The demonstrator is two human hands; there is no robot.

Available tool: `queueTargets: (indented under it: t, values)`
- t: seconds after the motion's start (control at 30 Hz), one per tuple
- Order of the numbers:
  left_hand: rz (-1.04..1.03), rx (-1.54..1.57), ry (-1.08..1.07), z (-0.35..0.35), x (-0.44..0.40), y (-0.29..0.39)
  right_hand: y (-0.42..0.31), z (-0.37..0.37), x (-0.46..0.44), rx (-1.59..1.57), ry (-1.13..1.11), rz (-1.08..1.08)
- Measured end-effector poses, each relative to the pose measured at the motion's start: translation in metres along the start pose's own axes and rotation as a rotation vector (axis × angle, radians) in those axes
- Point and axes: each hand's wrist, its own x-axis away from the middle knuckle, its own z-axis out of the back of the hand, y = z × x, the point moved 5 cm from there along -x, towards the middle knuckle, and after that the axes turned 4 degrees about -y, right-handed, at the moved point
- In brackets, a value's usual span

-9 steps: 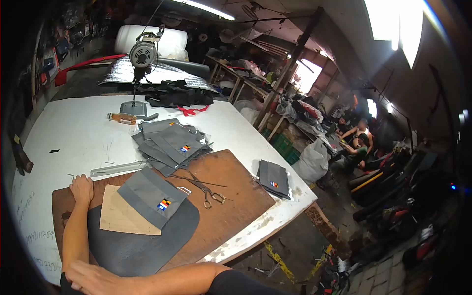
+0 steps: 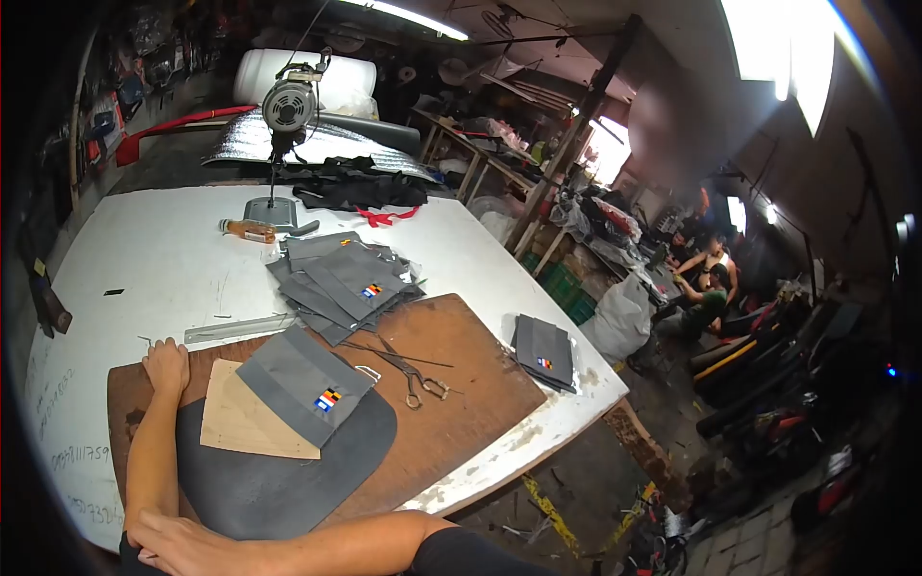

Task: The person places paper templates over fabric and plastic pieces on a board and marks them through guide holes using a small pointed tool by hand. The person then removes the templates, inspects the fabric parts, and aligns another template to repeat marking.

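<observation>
My left hand (image 2: 167, 367) rests at the far left edge of a brown board (image 2: 480, 384), its fingers spread and slightly bent, holding nothing visible. Low in view, my right hand (image 2: 173, 540) crosses over and clasps my left forearm near the elbow; its fingertips are partly hidden. On the board lies a dark grey rounded sheet (image 2: 288, 490). Over it sit a tan cardboard template (image 2: 252, 422) and a grey fabric panel (image 2: 288, 379) with a small coloured flag patch. Metal scissors (image 2: 413, 374) lie to the panel's right.
A ruler (image 2: 240, 327) lies behind the board, near a pile of grey panels (image 2: 336, 278). More stacked panels (image 2: 544, 350) lie at the right table edge. Farther back stand a cutting machine (image 2: 288, 110), a bottle (image 2: 248, 230) and black scraps (image 2: 360, 182). People (image 2: 711, 278) sit at right.
My right hand, blurred before, has settled onto my left forearm. The whole view has shifted slightly. My left hand and the things on the board stay in place.
</observation>
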Motion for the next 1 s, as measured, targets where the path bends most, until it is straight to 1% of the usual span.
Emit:
queueTargets:
  t: [0.2, 0.37, 0.4, 0.47, 0.53, 0.57, 0.6, 0.63, 0.67, 0.7, 0.77, 0.8, 0.87, 0.93, 1.0]
  values:
    - [-0.011, 0.009, 0.022, 0.000, 0.001, -0.001, 0.007, 0.016, -0.001, 0.139, 0.102, -0.012]
    - [0.004, 0.020, 0.024, 0.001, -0.001, -0.001, -0.006, 0.028, 0.004, -0.020, -0.057, 0.034]
    - [0.012, 0.024, 0.016, 0.001, 0.000, -0.003, -0.006, 0.041, 0.008, -0.102, -0.150, -0.118]
    - [0.015, 0.044, 0.005, 0.008, 0.000, -0.002, 0.016, 0.069, 0.038, 0.111, 0.038, -0.064]
    - [0.010, 0.061, -0.005, 0.006, 0.002, -0.004, 0.053, 0.109, 0.089, 0.449, 0.277, 0.014]
    - [0.005, 0.067, -0.001, 0.004, 0.001, -0.005, 0.044, 0.140, 0.109, 0.399, 0.323, -0.272]
    - [0.004, 0.075, 0.008, 0.003, -0.001, -0.006, 0.052, 0.163, 0.144, 0.506, 0.441, -0.392]
    - [0.021, 0.087, 0.005, 0.004, 0.000, -0.006, 0.056, 0.185, 0.181, 0.650, 0.567, -0.388]
    - [0.009, 0.100, 0.003, 0.003, -0.001, -0.004, 0.043, 0.202, 0.207, 0.723, 0.641, -0.495]
    - [0.001, 0.107, 0.000, 0.002, -0.001, -0.004, 0.032, 0.216, 0.236, 0.719, 0.758, -0.637]
    - [-0.009, 0.106, 0.004, -0.003, -0.004, -0.005, 0.033, 0.232, 0.299, 0.804, 0.940, -0.771]
    - [-0.013, 0.096, 0.009, -0.004, -0.005, -0.007, 0.032, 0.234, 0.319, 0.833, 0.985, -0.770]
    - [0.003, 0.069, -0.034, 0.008, -0.004, -0.002, 0.037, 0.235, 0.338, 0.758, 1.121, -0.693]
    - [0.018, 0.084, -0.104, 0.013, -0.007, -0.003, 0.039, 0.241, 0.323, 0.762, 1.048, -0.735]
    - [0.052, 0.203, -0.246, 0.013, -0.015, -0.010, 0.047, 0.252, 0.326, 0.627, 1.097, -0.760]
